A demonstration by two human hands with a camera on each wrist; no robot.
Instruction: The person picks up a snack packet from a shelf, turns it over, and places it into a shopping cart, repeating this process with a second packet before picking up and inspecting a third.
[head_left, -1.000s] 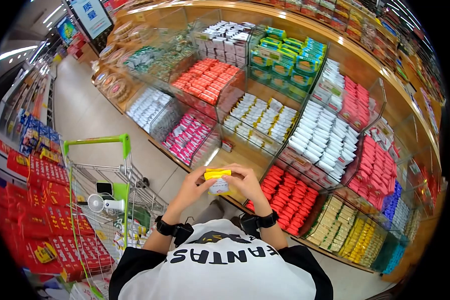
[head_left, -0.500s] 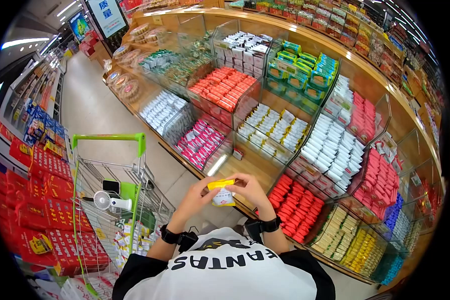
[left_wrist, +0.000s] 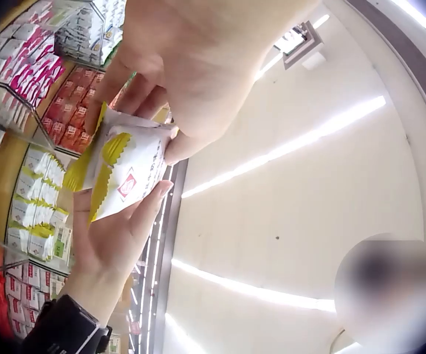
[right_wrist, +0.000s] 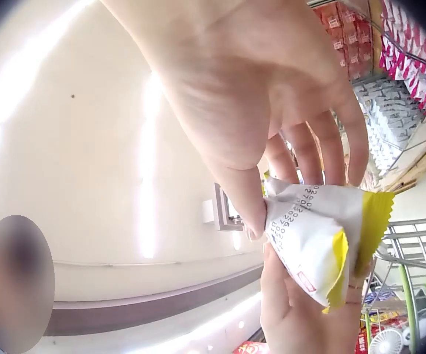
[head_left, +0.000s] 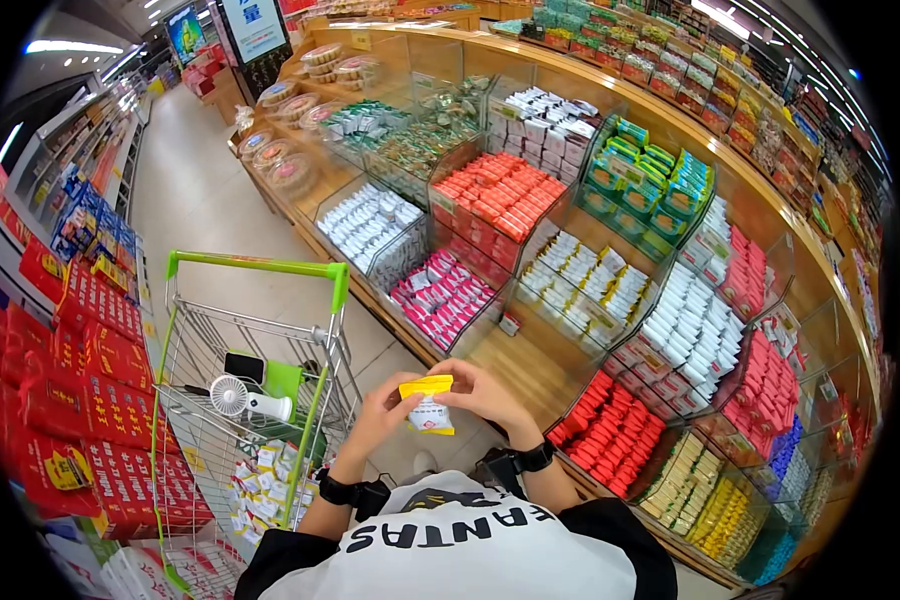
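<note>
Both hands hold a small white snack packet (head_left: 430, 412) with yellow crimped edges in front of the chest. My left hand (head_left: 378, 412) pinches its left side, and my right hand (head_left: 485, 397) grips the upper right with thumb and fingers. In the left wrist view, two yellow serrated edges and a red square logo show on the packet (left_wrist: 135, 173). Printed figures run across the packet (right_wrist: 301, 217) in the right wrist view. Part of its back is hidden behind the fingers.
A shopping cart (head_left: 260, 264) with a green handle stands at left, carrying a small white fan (head_left: 232, 396) and several white-and-yellow packets (head_left: 262, 490). Ahead curves a wooden display with clear bins of packets: pink (head_left: 440, 297), orange (head_left: 500, 190), red (head_left: 610, 430). Red boxes (head_left: 120, 440) line the far left.
The view has swung so the cart and display sit further right. Both hands still hold the packet, now turned with more of its white face showing.
</note>
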